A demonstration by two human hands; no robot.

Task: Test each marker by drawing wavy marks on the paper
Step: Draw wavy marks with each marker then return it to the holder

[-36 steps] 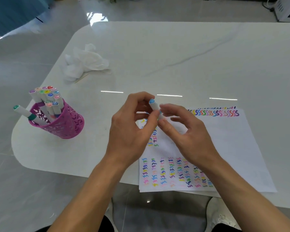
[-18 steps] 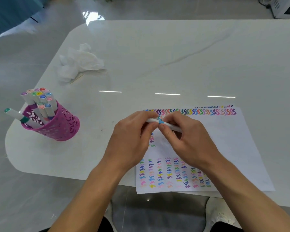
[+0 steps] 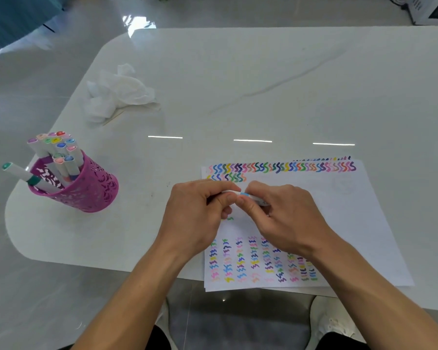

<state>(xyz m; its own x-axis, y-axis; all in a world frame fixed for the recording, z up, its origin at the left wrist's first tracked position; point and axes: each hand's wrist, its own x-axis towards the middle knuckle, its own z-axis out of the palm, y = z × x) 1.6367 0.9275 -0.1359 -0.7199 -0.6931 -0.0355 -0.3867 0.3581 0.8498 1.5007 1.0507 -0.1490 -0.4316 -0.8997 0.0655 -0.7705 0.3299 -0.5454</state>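
A white marker with a light blue band (image 3: 243, 194) lies level between my two hands, just above the paper (image 3: 339, 210). My left hand (image 3: 197, 218) grips its left end and my right hand (image 3: 286, 218) grips the right part, fingertips meeting at the blue band. Most of the marker is hidden by my fingers, so I cannot tell if the cap is on. The paper carries rows of coloured wavy marks along its top edge and a block of them near the front edge. A purple cup (image 3: 86, 190) at the left holds several more markers.
A crumpled white tissue (image 3: 116, 94) lies at the back left of the white table (image 3: 238, 84). A green-ended marker (image 3: 23, 174) sticks out of the cup to the left. The paper overhangs the table's front edge.
Both hands have come down from above the table to just over the paper, and the marker has tipped from nearly upright to level. The view has drifted a little.
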